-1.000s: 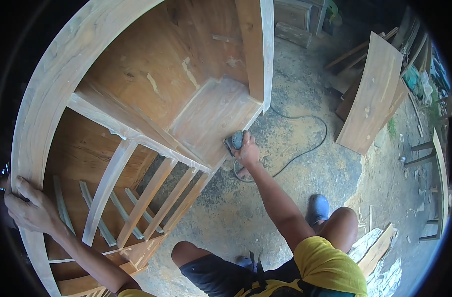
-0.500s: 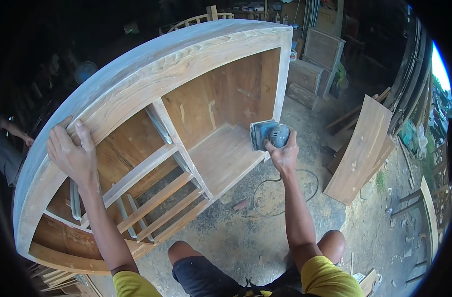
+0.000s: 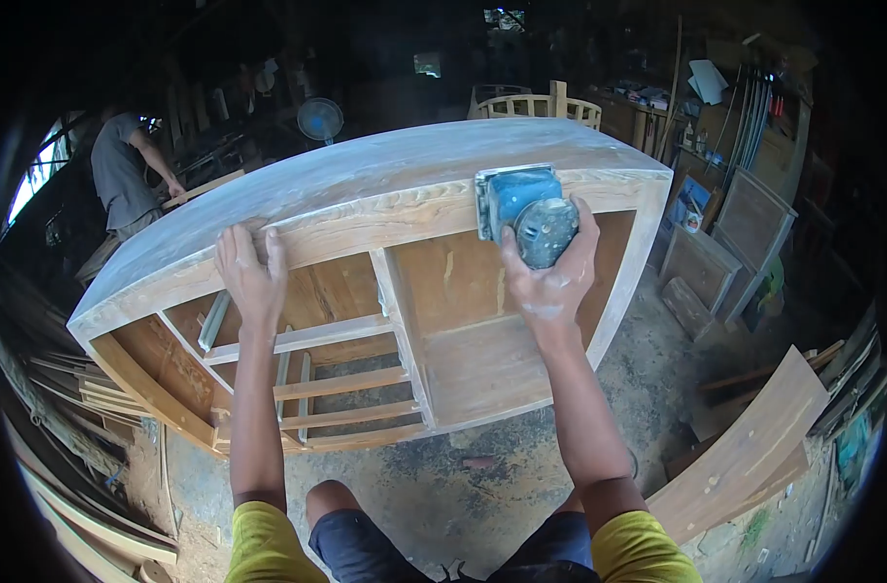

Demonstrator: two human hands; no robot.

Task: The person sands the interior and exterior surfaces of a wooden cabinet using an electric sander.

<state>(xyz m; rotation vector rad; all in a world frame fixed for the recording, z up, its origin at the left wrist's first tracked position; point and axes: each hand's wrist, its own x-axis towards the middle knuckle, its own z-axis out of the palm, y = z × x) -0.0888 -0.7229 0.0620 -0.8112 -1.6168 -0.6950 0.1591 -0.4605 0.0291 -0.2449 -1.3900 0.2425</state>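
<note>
My right hand [image 3: 557, 277] is wrapped round the round body of a dusty blue power sander [image 3: 523, 199], raised at the upper front edge of a curved wooden cabinet [image 3: 395, 216]. Whether the sander's pad touches the wood cannot be made out. Further left, my left hand [image 3: 253, 272] rests on the same edge, its fingers over the top and its thumb slightly apart. Below the edge the cabinet is open, with a divider, rails and a bare compartment floor [image 3: 482, 364]. Pale dust coats my right hand.
A co-worker [image 3: 125, 170] in a grey shirt stands at the far left beside a fan [image 3: 320, 120]. Curved wooden panels [image 3: 745, 442] lean at the lower right, and wood strips [image 3: 74, 418] lie at the left. Small drawer units [image 3: 701, 262] stand behind on the right.
The view has tilted up. My right hand has lifted the sander from the lower compartment to the cabinet's upper edge. My left hand is still on that edge.
</note>
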